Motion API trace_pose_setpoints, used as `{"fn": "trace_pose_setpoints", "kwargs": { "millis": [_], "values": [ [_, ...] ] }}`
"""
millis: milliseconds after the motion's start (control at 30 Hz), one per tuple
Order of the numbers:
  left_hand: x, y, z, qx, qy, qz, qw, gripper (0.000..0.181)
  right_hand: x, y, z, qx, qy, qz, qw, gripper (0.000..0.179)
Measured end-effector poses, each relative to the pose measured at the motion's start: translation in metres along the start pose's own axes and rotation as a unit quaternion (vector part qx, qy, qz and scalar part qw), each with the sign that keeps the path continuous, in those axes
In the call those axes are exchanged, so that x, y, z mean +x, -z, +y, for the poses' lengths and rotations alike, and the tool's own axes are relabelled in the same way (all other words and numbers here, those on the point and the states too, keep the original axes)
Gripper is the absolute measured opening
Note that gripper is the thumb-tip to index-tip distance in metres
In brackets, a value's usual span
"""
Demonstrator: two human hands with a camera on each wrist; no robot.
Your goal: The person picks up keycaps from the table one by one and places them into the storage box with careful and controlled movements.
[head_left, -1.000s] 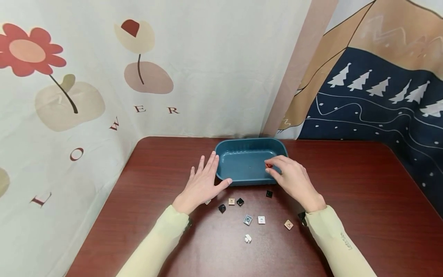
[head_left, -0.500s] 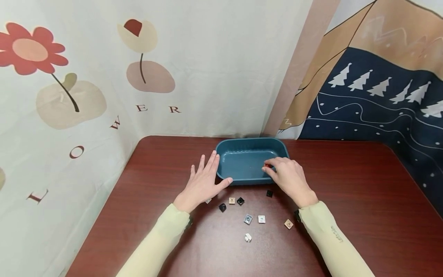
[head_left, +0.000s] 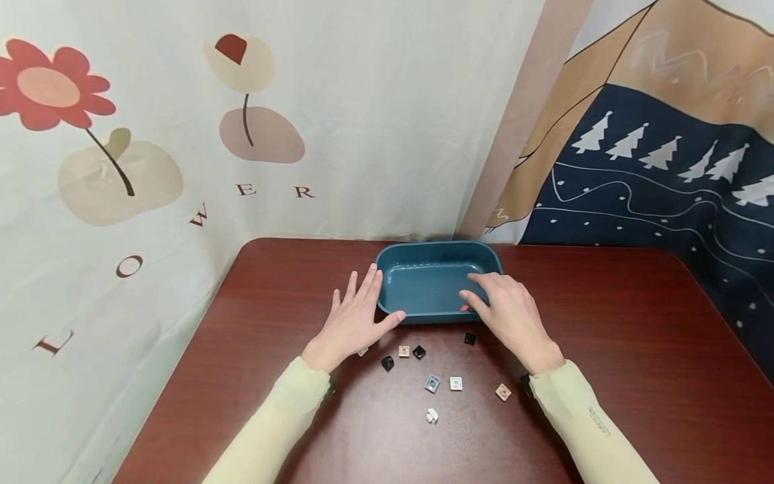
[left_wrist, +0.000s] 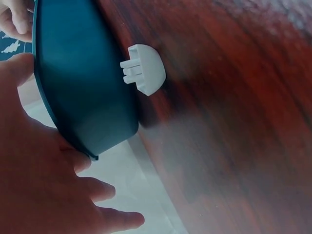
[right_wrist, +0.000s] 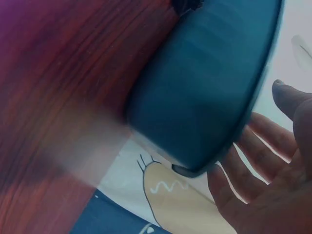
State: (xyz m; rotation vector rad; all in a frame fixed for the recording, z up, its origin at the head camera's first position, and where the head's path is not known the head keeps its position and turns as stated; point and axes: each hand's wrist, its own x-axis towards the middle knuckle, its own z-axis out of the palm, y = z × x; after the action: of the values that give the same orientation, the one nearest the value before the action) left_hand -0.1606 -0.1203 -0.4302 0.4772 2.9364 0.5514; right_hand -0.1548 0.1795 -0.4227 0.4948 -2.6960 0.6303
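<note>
My left hand [head_left: 357, 324] lies spread against the left end of a dark teal plastic basin [head_left: 435, 317], its fingertips and thumb at the rim. Over the basin's right end is my right hand [head_left: 514, 312], thumb and forefinger parted with nothing between them. A red keycap [head_left: 465, 308] shows just below that thumb, inside the basin and partly hidden by the hand. In the right wrist view the other fingers [right_wrist: 261, 151] reach behind the basin's rim. A white keycap [left_wrist: 147, 70] with its stem showing lies beside the basin in the left wrist view.
Several keycaps lie on the brown table in front of the basin: black [head_left: 469, 339], beige [head_left: 404, 351], grey-blue [head_left: 432, 383] and white [head_left: 456, 384] ones. A beige keycap [head_left: 503, 392] sits near the right sleeve. Printed curtains [head_left: 375, 134] hang behind the table.
My right hand held a red keycap over the basin, moved slightly left, then parted its thumb and forefinger and let it go. The left hand stayed put at the rim.
</note>
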Motion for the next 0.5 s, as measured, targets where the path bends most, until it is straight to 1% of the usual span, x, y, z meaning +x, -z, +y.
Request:
{"fn": "trace_pose_setpoints", "kwargs": {
  "millis": [133,233,367,500],
  "values": [
    [-0.001,0.0,0.001,-0.003,0.0,-0.001,1.0,0.099,-0.013,0.008,-0.001,0.003,0.012,0.02,0.9997,0.041],
    [-0.001,0.0,0.001,-0.005,0.001,-0.003,1.0,0.099,-0.021,0.014,-0.004,0.006,0.015,0.027,0.9995,0.041],
    [-0.001,0.0,0.001,-0.003,0.001,-0.004,1.0,0.099,-0.03,0.021,-0.008,0.009,0.015,0.028,0.9994,0.044],
    [-0.001,0.0,0.001,-0.002,-0.001,-0.001,1.0,0.099,-0.039,0.026,-0.012,0.002,0.023,0.019,0.9995,0.046]
  ]
}}
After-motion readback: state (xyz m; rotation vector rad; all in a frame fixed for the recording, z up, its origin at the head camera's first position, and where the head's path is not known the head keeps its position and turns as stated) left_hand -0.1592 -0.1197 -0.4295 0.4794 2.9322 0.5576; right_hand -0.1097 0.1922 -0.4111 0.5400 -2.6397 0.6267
